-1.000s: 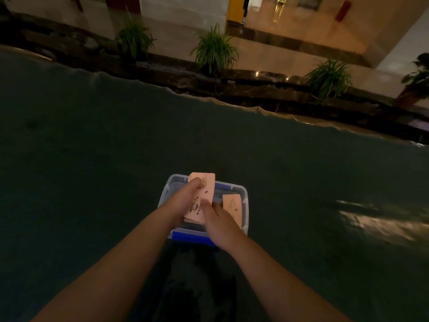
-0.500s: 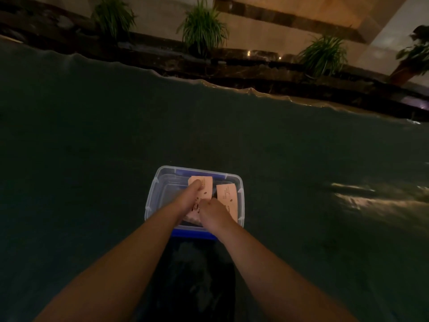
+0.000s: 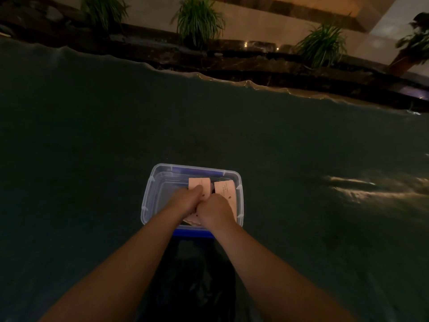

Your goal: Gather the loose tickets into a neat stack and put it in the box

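A clear plastic box (image 3: 148, 196) with a blue base sits on the dark green cloth just in front of me. Both of my hands reach down into it. My left hand (image 3: 185, 201) and my right hand (image 3: 214, 211) together pinch a stack of pale pink tickets (image 3: 200, 184), which lies low inside the box; its near end is hidden under my fingers. A second pink ticket (image 3: 226, 190) lies flat in the box's right part, beside my right hand.
The dark green cloth (image 3: 92, 135) spreads wide on all sides, with a wavy far edge. Behind it runs a dark stone ledge (image 3: 255, 63) with several potted grass plants (image 3: 199, 22). A glare patch (image 3: 362, 189) shines on the cloth at right.
The ticket stack has gone from held above the box rim down into the box, with both hands lowering along with it. The view has tilted downward.
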The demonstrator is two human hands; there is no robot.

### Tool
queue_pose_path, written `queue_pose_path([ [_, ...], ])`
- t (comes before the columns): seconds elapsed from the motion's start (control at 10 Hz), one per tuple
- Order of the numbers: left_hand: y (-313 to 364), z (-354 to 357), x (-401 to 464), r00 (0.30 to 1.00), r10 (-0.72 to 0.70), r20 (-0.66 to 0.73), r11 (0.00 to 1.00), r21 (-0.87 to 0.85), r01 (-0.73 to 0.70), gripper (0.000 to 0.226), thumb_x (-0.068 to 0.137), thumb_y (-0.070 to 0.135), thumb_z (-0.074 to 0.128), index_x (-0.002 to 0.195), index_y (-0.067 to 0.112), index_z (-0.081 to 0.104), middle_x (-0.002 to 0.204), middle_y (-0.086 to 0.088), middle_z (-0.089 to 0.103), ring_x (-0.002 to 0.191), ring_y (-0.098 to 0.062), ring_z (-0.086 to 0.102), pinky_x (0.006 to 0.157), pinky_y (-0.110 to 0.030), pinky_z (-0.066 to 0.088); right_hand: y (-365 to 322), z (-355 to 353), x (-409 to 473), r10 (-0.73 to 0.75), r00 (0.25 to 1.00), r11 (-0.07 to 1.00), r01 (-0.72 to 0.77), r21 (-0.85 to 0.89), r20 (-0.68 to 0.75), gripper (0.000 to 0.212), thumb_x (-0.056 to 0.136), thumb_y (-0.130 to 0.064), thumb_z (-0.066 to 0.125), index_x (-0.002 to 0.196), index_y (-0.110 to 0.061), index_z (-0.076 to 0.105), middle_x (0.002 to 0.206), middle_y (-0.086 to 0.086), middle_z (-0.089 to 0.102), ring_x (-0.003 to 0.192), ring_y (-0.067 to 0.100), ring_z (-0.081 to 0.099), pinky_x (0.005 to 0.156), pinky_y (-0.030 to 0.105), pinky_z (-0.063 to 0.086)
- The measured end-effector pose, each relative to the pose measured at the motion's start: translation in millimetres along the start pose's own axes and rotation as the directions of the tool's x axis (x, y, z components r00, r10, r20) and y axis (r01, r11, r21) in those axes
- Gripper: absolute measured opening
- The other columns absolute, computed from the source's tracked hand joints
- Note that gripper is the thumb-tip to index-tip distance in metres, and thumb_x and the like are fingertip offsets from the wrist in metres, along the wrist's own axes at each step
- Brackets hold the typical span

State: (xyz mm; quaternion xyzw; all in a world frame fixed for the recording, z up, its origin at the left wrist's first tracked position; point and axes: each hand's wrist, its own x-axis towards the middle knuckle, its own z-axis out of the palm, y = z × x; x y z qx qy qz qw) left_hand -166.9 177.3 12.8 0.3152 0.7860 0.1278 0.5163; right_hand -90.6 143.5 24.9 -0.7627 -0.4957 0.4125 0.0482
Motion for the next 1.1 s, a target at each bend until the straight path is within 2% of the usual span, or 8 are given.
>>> queue_pose_path([
  [0.1,1.4,-2.8,-0.8,0.999,0.015,0.044,1.000,0.021,-0.016,0.035,0.106,0.039,0.047,0.115,0.010,0.064,0.113,-0.017,0.070,0.105,-0.029,0.067,0.100,-0.044,0.051,0.2,-1.5,-0.6,0.008,0.999,1.000,-0.007,0.022,-0.037,0.012,0.105,-0.028,0.061,0.103,-0.018,0.068,0.099,0.002,0.070,0.080,0.012,0.061,0.079,0.033,0.049],
  [0.3,-3.1,-11.8,-11.5,0.981,0.133,0.142,0.991,-0.047,-0.128,0.023,0.108,0.030,0.048,0.104,0.013,0.063,0.098,-0.011,0.070,0.087,-0.021,0.067,0.079,-0.036,0.052,2.9,-5.6,-5.1,0.007,0.998,0.999,-0.005,0.033,-0.061,0.023,0.104,-0.025,0.062,0.083,-0.026,0.056,0.091,-0.002,0.064,0.078,0.010,0.057,0.082,0.032,0.047],
  [0.5,-3.2,-12.6,-20.2,0.979,0.129,0.157,0.990,-0.080,-0.117,0.029,0.108,0.028,0.047,0.122,0.008,0.061,0.117,-0.019,0.069,0.109,-0.032,0.067,0.103,-0.050,0.052,7.3,-9.9,-6.7,-0.014,0.995,0.997,0.022,0.078,-0.101,0.017,0.103,-0.029,0.063,0.112,-0.016,0.068,0.111,0.004,0.073,0.100,0.021,0.069,0.093,0.039,0.058],
  [0.7,-1.9,-8.2,-25.3,0.977,0.130,0.172,0.990,-0.076,-0.118,0.026,0.108,0.027,0.046,0.121,0.009,0.060,0.114,-0.018,0.071,0.106,-0.031,0.068,0.100,-0.047,0.054,16.8,-17.6,-11.2,-0.036,0.994,0.985,0.052,0.162,-0.101,0.025,0.104,-0.033,0.060,0.124,-0.018,0.062,0.113,0.002,0.071,0.100,0.019,0.069,0.084,0.036,0.060],
  [0.8,-5.3,-11.5,-25.2,0.970,0.136,0.202,0.989,-0.082,-0.122,0.023,0.108,0.031,0.047,0.117,0.014,0.060,0.105,-0.013,0.070,0.094,-0.026,0.068,0.093,-0.045,0.056,27.9,-23.9,-17.4,-0.060,0.995,0.980,0.073,0.186,-0.074,0.024,0.104,-0.038,0.060,0.124,-0.024,0.058,0.095,-0.010,0.061,0.085,0.006,0.062,0.063,0.024,0.048],
  [0.9,-7.7,-13.9,-23.6,0.970,0.153,0.191,0.988,-0.062,-0.143,0.021,0.108,0.035,0.047,0.113,0.019,0.059,0.103,-0.011,0.069,0.092,-0.026,0.068,0.094,-0.048,0.056,34.1,-32.3,-26.3,-0.085,0.994,0.981,0.095,0.169,-0.063,0.024,0.103,-0.039,0.061,0.123,-0.027,0.058,0.092,-0.013,0.058,0.079,0.002,0.058,0.059,0.021,0.042],
  [1.0,-5.8,-19.5,-32.1,0.966,0.244,0.086,0.968,0.037,-0.248,0.015,0.106,0.038,0.052,0.112,0.024,0.056,0.096,-0.004,0.064,0.084,-0.019,0.064,0.090,-0.048,0.058,39.7,-59.8,-41.7,-0.160,0.984,0.976,0.170,0.136,-0.083,0.007,0.103,-0.038,0.062,0.098,-0.041,0.058,0.090,-0.011,0.063,0.078,0.004,0.064,0.062,0.022,0.050],
  [1.1,-1.4,-20.8,-47.9,0.932,0.363,-0.007,0.911,0.210,-0.354,0.032,0.103,0.042,0.057,0.130,0.023,0.055,0.110,-0.005,0.067,0.094,-0.019,0.066,0.093,-0.048,0.058,46.9,-85.5,-57.2,-0.238,0.968,0.967,0.243,0.069,-0.081,0.010,0.103,-0.036,0.063,0.098,-0.043,0.059,0.094,-0.013,0.065,0.083,0.005,0.067,0.068,0.025,0.057],
])
